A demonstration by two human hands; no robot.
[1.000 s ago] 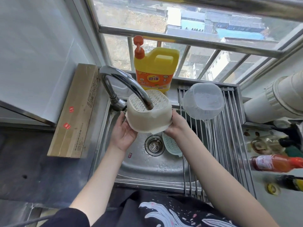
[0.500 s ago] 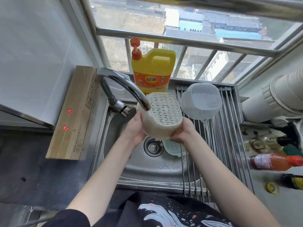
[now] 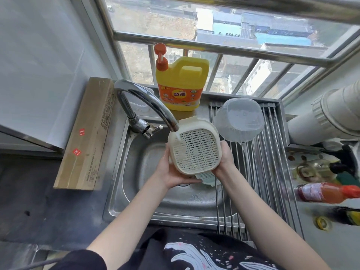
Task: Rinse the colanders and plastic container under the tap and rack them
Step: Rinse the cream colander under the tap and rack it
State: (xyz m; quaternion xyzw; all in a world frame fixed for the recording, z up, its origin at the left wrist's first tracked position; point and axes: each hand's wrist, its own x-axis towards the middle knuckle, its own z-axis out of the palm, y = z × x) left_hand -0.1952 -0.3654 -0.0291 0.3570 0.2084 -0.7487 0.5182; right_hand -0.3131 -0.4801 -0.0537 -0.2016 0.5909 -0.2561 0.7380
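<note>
Holding item: cream colander [image 3: 194, 151], square with rounded corners, tipped so its perforated base faces the camera, its upper left corner under the tap [image 3: 148, 106] spout where a thin stream of water lands. Left hand [image 3: 171, 170] cups the lower left edge, fingers curled beneath; right hand [image 3: 226, 160] clasps the right wall, thumb on the side. Both grips are closed round the colander, none spread. Second colander [image 3: 205, 177], pale green, lies in the sink [image 3: 136, 172] just below the held one, at 6 o'clock, mostly hidden. Plastic container [image 3: 240, 119], clear, sits inverted on the roll-up rack [image 3: 270, 168], at 1 o'clock from the held colander and nearly touching its rim. Judgement: racking calls for a carry toward 3 o'clock; the right hand is nearer. Free bars lie at 4 o'clock. Detergent jug [image 3: 181, 84] stands at 12 o'clock.
</note>
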